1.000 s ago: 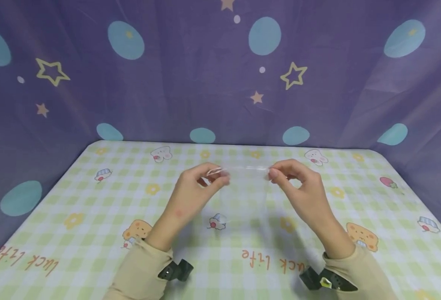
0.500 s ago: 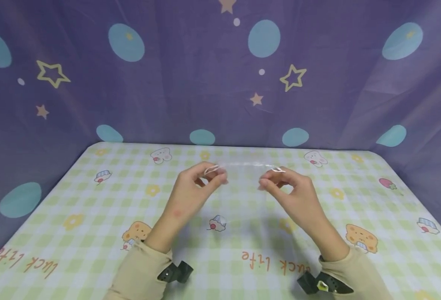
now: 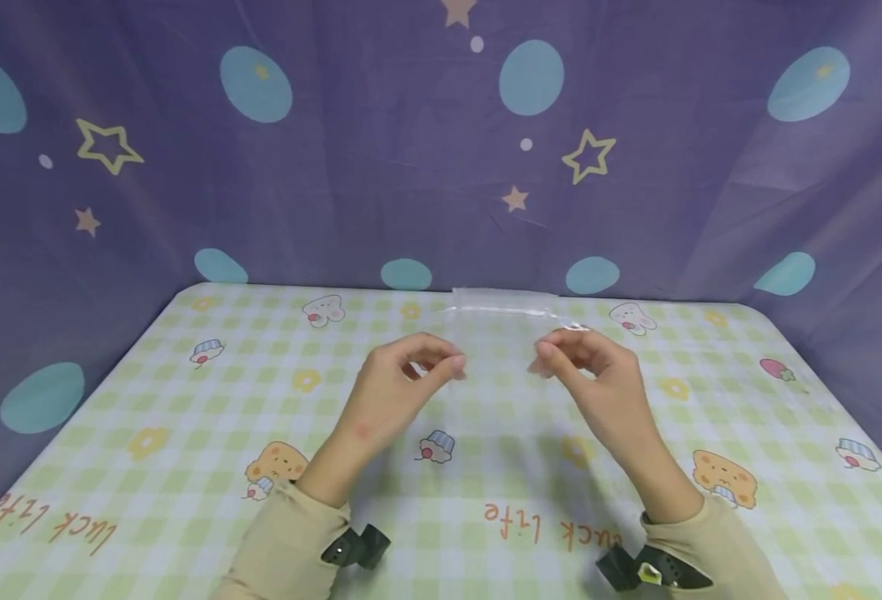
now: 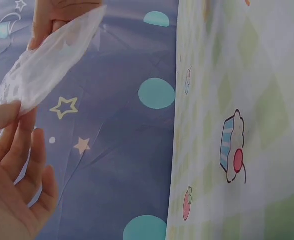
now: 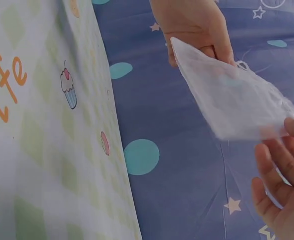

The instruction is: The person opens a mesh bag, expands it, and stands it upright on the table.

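A clear plastic bag [image 3: 503, 304] is held up between the two hands in the head view, its shiny top strip rising beyond the fingertips. My left hand [image 3: 399, 387] pinches one side of it between thumb and fingers. On the opposite side, my right hand [image 3: 602, 379] has a similar pinch. The left wrist view shows the bag [image 4: 52, 60] as a thin whitish sheet under the left thumb. From the right wrist, the bag [image 5: 231, 97] looks flat and slanted, with a wrinkled edge along its upper right side.
Beneath the hands is a table with a green-and-white checked cloth [image 3: 501, 467], printed with cartoons and letters. A purple curtain [image 3: 381, 167] with stars and blue ovals hangs behind its far edge. A dark wrist camera [image 3: 354, 546] sits on each sleeve.
The bag's top strip now stands higher, beyond the hands, where it was level with the fingertips before. The right hand shifted left, then back right. The left hand has lowered slightly.
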Demonstrator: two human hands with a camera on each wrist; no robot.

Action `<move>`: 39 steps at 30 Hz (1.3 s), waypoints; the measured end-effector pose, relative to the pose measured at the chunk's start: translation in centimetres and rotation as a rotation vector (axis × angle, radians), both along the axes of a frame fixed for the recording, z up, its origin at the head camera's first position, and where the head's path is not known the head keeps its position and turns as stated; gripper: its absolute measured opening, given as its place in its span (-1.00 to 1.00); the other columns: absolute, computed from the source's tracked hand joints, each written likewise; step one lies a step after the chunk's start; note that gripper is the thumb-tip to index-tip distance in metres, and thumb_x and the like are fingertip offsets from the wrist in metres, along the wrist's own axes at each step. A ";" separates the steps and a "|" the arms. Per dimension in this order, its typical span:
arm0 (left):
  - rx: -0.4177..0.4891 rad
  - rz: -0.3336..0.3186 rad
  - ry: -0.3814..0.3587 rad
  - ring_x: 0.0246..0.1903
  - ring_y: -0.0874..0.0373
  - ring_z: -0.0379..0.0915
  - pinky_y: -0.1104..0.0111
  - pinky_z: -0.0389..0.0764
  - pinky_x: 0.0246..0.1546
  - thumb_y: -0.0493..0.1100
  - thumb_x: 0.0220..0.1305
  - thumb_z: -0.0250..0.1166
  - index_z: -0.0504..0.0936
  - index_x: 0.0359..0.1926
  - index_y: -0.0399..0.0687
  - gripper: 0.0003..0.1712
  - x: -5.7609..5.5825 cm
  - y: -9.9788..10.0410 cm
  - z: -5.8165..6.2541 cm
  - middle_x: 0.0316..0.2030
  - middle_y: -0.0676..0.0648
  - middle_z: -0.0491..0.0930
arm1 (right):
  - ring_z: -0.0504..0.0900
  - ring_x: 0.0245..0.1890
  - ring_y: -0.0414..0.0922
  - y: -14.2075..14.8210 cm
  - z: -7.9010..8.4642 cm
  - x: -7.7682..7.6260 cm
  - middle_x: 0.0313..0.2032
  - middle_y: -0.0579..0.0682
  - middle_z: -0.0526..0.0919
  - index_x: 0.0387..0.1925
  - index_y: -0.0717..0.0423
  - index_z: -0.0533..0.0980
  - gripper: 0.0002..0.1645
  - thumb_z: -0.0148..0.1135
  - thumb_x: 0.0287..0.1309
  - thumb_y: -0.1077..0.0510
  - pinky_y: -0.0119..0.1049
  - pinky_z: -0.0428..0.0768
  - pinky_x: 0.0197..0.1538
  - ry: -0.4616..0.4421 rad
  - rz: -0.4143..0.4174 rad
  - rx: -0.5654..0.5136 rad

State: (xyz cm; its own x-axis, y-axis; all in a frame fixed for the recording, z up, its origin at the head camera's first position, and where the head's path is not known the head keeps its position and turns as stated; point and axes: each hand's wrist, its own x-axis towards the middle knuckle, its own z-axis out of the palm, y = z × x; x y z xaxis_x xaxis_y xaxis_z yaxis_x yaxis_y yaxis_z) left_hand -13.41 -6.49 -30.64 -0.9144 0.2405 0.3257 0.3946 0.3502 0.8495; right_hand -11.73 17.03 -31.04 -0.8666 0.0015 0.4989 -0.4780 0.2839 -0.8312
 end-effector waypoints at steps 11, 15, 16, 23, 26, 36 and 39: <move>0.086 0.072 0.052 -0.33 0.27 0.58 0.16 0.50 -0.20 -0.08 0.31 0.36 0.73 -0.20 0.01 -0.88 -0.2 -0.4 0.1 -0.40 0.13 0.72 | 0.68 -0.38 -0.10 -0.5 -0.7 0.1 -0.44 -0.11 0.72 -0.20 0.11 0.64 -0.90 0.29 0.30 0.17 -0.32 0.57 -0.23 -0.109 0.112 0.125; 0.074 0.058 0.038 -0.31 0.26 0.57 0.16 0.49 -0.18 -0.07 0.33 0.34 0.72 -0.19 0.02 -0.87 -0.3 -0.5 0.1 -0.37 0.13 0.71 | 0.69 -0.43 -0.10 -0.5 -0.7 0.0 -0.48 -0.09 0.71 -0.23 0.21 0.64 -0.92 0.30 0.27 0.26 -0.34 0.59 -0.24 -0.075 0.106 0.076; 0.070 0.057 0.036 -0.30 0.26 0.57 0.17 0.49 -0.18 -0.06 0.33 0.34 0.72 -0.19 0.02 -0.87 -0.3 -0.5 0.2 -0.37 0.14 0.71 | 0.69 -0.44 -0.11 -0.4 -0.7 0.0 -0.49 -0.08 0.71 -0.24 0.24 0.64 -0.92 0.30 0.27 0.28 -0.36 0.61 -0.23 -0.074 0.105 0.052; 0.061 0.067 0.081 -0.27 0.25 0.54 0.19 0.51 -0.17 -0.05 0.31 0.36 0.74 -0.15 0.05 -0.84 -0.3 -0.8 0.3 -0.24 0.15 0.70 | 0.68 -0.46 -0.17 0.0 -0.1 -0.1 -0.51 -0.09 0.70 -0.21 0.41 0.59 -0.80 0.27 0.30 0.27 -0.32 0.66 -0.19 -0.182 0.091 -0.123; 0.042 0.066 0.167 -0.26 0.27 0.53 0.22 0.52 -0.19 -0.11 0.27 0.40 0.73 -0.10 0.06 -0.82 -0.3 -0.9 0.1 -0.13 0.16 0.67 | 0.67 -0.45 -0.18 0.1 0.1 0.0 -0.53 -0.13 0.69 -0.18 0.39 0.60 -0.74 0.28 0.31 0.19 -0.34 0.64 -0.18 -0.238 0.045 -0.131; -0.161 -0.156 0.539 0.20 0.11 0.38 0.23 0.47 0.10 -0.31 0.00 0.54 0.67 0.10 0.01 -0.43 -0.7 -0.6 -0.4 0.27 0.05 0.47 | 0.65 -0.42 -0.18 0.4 0.3 -0.2 -0.51 -0.17 0.69 -0.17 0.20 0.64 -0.76 0.30 0.31 0.08 -0.35 0.59 -0.20 -0.348 0.021 -0.114; -0.171 -0.181 0.593 0.10 0.11 0.43 0.30 0.51 -0.02 -0.28 0.05 0.53 0.77 -0.06 0.03 -0.62 -0.7 -0.5 -0.5 0.23 0.04 0.52 | 0.65 -0.42 -0.18 0.2 0.1 -0.3 -0.51 -0.14 0.69 -0.13 0.33 0.61 -0.68 0.30 0.30 0.11 -0.34 0.59 -0.22 -0.360 0.049 -0.071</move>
State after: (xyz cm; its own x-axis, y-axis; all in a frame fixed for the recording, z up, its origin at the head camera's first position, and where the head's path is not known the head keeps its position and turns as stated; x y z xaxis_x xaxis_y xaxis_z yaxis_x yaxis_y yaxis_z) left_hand -14.11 -6.98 -31.14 -0.5305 0.4678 0.7069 0.8459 0.3453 0.4064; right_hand -12.01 17.25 -30.92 -0.9866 -0.0207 0.1617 -0.1626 0.2033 -0.9655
